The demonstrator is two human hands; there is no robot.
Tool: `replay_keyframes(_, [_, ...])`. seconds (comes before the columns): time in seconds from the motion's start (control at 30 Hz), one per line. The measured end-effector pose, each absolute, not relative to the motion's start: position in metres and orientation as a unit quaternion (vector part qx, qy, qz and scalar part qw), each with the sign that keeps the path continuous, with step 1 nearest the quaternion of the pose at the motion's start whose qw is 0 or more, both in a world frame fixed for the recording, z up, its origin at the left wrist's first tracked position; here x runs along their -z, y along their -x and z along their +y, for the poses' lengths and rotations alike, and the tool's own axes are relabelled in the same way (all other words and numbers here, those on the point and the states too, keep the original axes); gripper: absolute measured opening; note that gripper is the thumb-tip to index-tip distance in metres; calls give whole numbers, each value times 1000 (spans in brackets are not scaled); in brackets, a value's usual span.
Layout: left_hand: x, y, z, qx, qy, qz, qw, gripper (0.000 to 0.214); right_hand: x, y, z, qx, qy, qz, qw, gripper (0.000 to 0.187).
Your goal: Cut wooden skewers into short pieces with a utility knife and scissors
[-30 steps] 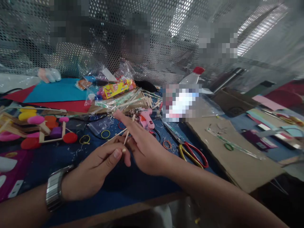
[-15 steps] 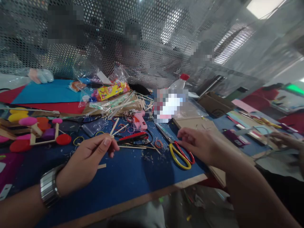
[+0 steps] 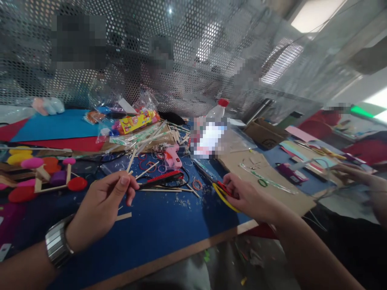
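Observation:
My left hand [image 3: 101, 207], with a metal watch on the wrist, pinches thin wooden sticks [image 3: 132, 156] that point up and away over the blue mat [image 3: 163, 225]. My right hand [image 3: 246, 197] is closed on the handles of the red and yellow scissors [image 3: 222, 191] that lie on the mat by the cardboard sheet [image 3: 266, 181]. A red and black utility knife [image 3: 161, 178] and a pink glue gun [image 3: 171, 157] lie between the hands.
Loose sticks, rubber bands and plastic bags litter the middle. A stick frame with coloured foam ovals [image 3: 45, 173] sits at the left. A red-capped bottle [image 3: 216, 114] stands behind. Another person's hand [image 3: 350, 175] works at the right. A perforated metal screen closes off the back.
My right hand left the sticks, swung right and closed on the scissors. My left hand kept hold of the sticks and lifted a little.

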State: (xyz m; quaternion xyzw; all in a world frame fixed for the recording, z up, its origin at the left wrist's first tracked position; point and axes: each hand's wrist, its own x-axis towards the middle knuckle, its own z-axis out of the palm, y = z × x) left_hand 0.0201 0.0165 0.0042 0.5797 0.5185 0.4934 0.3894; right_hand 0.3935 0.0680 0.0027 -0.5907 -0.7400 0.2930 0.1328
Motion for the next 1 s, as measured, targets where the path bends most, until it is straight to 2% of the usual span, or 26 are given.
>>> replay_keyframes(0.17, [-3,-21,15,-527,-543,498,423,58,-31,-401,56,-401,545,-714,181,41])
replay_keyframes(0.3, [0,-22,15,-551,-514,487,442,51,-48,-388,60,-509,457,-674,278,54])
replay_keyframes(0.43, [4,-20,16,-557,-508,480,449,40,-48,-343,85,-598,318,-682,276,61])
replay_keyframes(0.57, [5,-18,15,-553,-510,486,446,32,-43,-287,110,-604,244,-713,258,74])
replay_keyframes(0.7, [3,-18,11,-541,-518,500,435,40,-36,-260,116,-576,207,-748,256,85])
replay_keyframes(0.83, [-1,-19,9,-531,-534,504,423,51,-20,-263,105,-564,217,-764,229,87])
replay_keyframes(1.0, [-1,-20,9,-517,-551,513,409,59,-3,-272,94,-606,207,-726,253,85])
